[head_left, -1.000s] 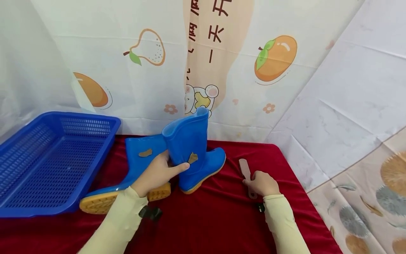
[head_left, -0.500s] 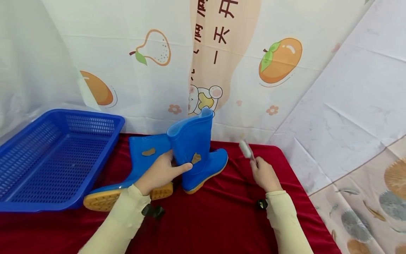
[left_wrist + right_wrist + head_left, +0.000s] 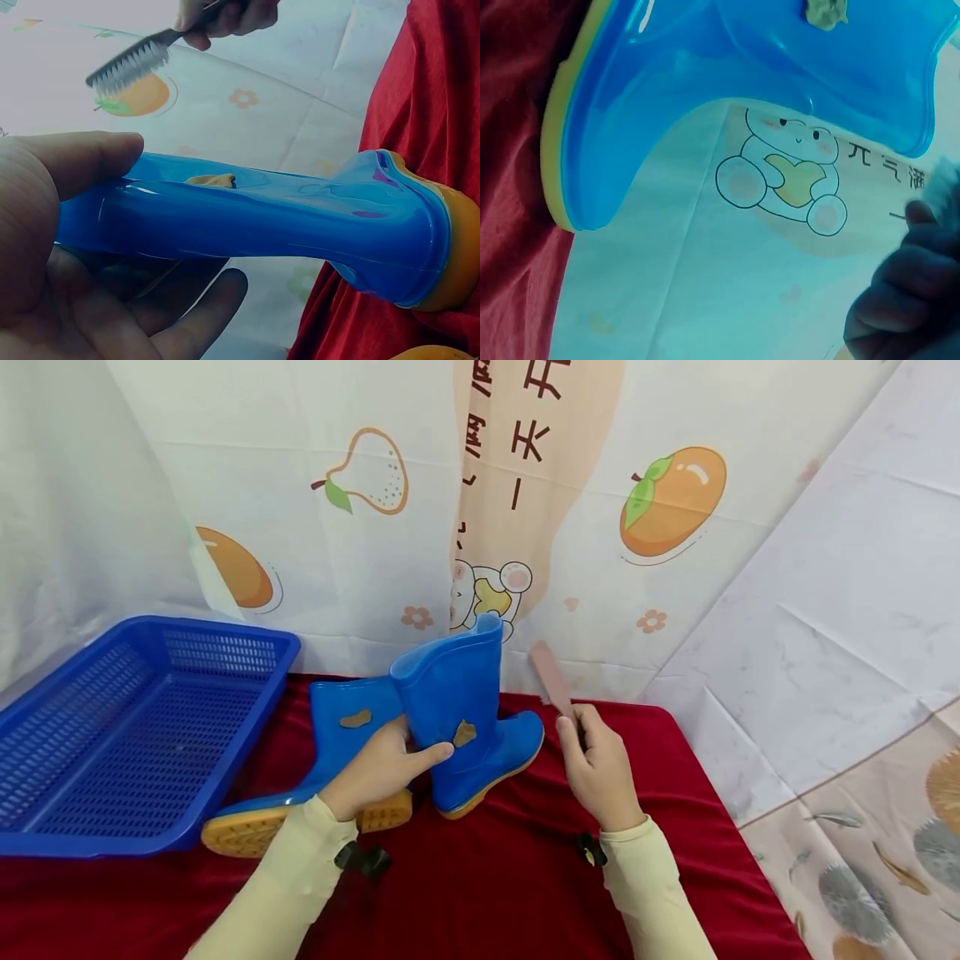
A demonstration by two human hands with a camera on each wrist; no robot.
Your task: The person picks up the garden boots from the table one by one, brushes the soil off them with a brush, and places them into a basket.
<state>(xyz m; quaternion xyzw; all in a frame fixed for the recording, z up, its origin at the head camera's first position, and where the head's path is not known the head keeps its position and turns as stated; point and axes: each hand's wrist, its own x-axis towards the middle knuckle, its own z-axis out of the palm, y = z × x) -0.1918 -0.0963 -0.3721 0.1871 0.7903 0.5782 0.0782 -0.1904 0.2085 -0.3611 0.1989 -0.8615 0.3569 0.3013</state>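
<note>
My left hand grips a blue rain boot by the back of its shaft, thumb on the near side and fingers behind. The boot stands upright, its toe to the right. A brown mud-like patch sits on its side near the thumb. In my right hand is a pinkish brush, held by the handle and raised to the right of the boot, apart from it. White bristles show in the left wrist view. A second blue boot with a yellow sole lies behind my left hand, bearing a similar patch.
A blue plastic basket stands at the left, close to the lying boot. Red cloth covers the table, whose right edge runs beside my right forearm. A printed white curtain hangs right behind the boots.
My right hand has lifted the brush off the cloth and brought it up and left, toward the upright boot, turning its bristles away from the head view. My left hand keeps its hold.
</note>
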